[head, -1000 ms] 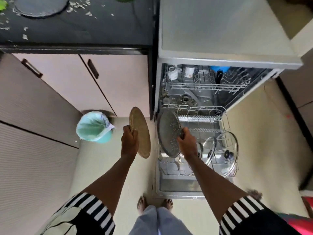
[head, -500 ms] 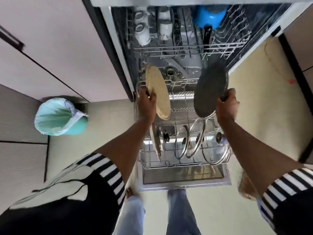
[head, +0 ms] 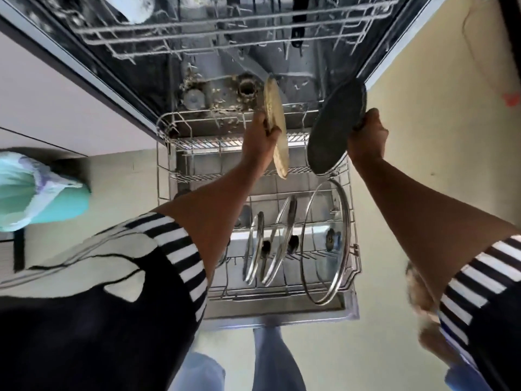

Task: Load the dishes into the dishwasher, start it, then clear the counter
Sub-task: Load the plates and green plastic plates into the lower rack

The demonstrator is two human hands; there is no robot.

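Note:
The dishwasher stands open with its lower wire rack (head: 165,176) pulled out over the door. My left hand (head: 260,138) grips a round tan disc (head: 277,136) on edge above the rack's far half. To its right, my right hand (head: 366,136) holds a dark grey round plate (head: 334,128), tilted, its lower rim near the rack's right side. Three glass lids (head: 328,241) stand upright in the rack's near half. The upper rack (head: 225,32) carries cups and a dark utensil, partly cut off by the frame.
A teal bin lined with a pale bag (head: 36,190) sits on the floor to the left. Pale cabinet fronts (head: 56,108) run along the left of the dishwasher. Beige floor (head: 437,122) lies to the right. My legs stand at the door's near edge.
Both hands have carried the tan disc and the grey plate forward and lower over the rack's far half. My head has leaned in closer to the dishwasher.

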